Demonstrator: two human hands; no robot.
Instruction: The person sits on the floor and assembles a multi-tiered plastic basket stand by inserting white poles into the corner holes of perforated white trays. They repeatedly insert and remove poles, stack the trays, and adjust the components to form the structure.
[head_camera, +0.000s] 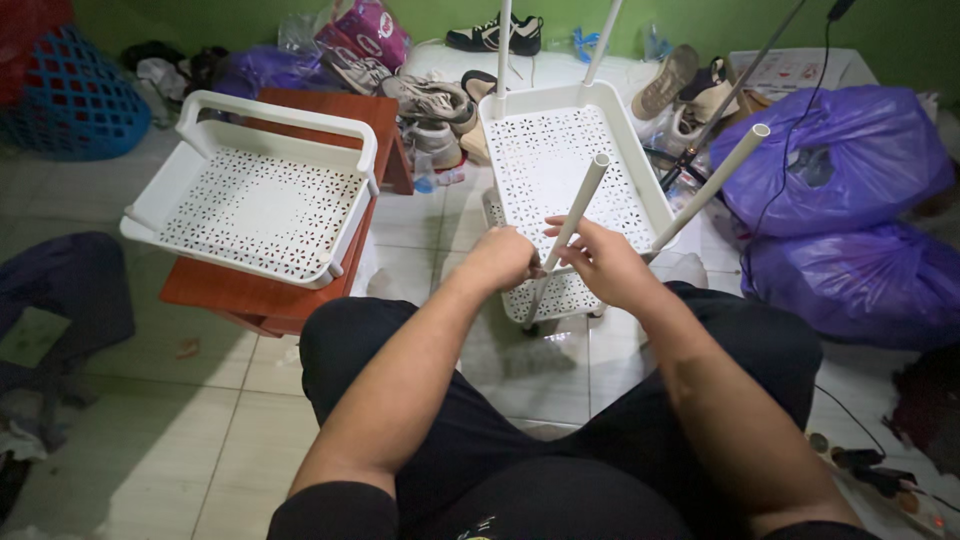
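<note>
A white perforated plastic shelf tray (545, 165) stands on the tiled floor between my knees, with white tubes rising from its corners. My left hand (503, 259) is closed at the tray's near left corner, around the base of a white tube (580, 205) that leans up and to the right. My right hand (600, 262) grips the same tube just beside it. A second white tube (715, 182) slants up from the near right corner. A lower tray tier (560, 298) shows beneath my hands.
Another white tray with a handle (262, 198) rests on a red-brown wooden stool (260, 295) at left. Purple plastic bags (850, 200) lie at right, shoes (430, 100) are piled behind, a blue basket (70, 100) stands far left, and a power strip (890, 485) lies at lower right.
</note>
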